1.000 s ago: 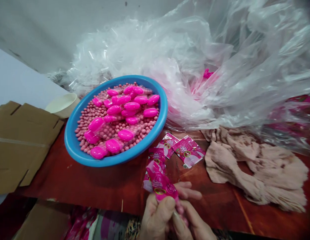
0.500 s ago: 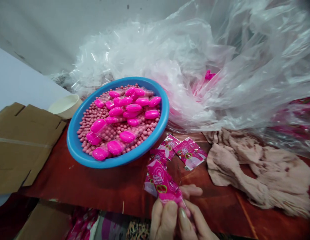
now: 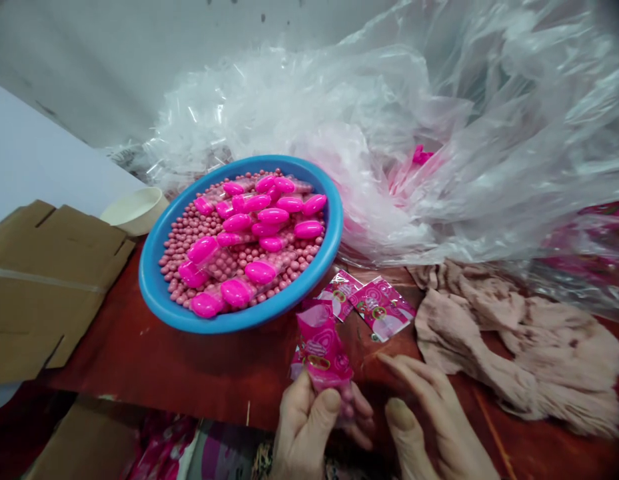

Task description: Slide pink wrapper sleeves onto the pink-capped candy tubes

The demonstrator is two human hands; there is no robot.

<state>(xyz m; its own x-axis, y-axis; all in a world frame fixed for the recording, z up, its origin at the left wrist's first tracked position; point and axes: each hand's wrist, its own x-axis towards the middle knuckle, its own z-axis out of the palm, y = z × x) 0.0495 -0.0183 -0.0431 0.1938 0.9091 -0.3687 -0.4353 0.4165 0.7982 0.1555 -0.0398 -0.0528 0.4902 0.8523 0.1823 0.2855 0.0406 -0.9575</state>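
Note:
My left hand (image 3: 312, 427) grips a pink printed packet (image 3: 322, 347) near its lower end, where pink balls show through clear plastic. Just to the right, my right hand (image 3: 434, 420) has its fingers apart and holds nothing. Several flat pink packets (image 3: 383, 308) lie on the table beyond my hands, some partly hidden behind the held one. To the left stands a blue basin (image 3: 148, 283) full of small pink balls (image 3: 182, 247). On the balls rest several clear containers with bright pink caps (image 3: 236, 291), also filled with balls.
A crumpled beige cloth (image 3: 519, 333) lies at the right of the red table (image 3: 189, 373). Clear plastic bags (image 3: 389, 133) are heaped along the wall. At the left are a cardboard box (image 3: 49, 287) and a cream bowl (image 3: 136, 210). More pink items show below the table edge.
My right hand has let go of the packet and moved right, its fingers opening. The left hand keeps hold of the packet, now more upright. The view has shifted slightly.

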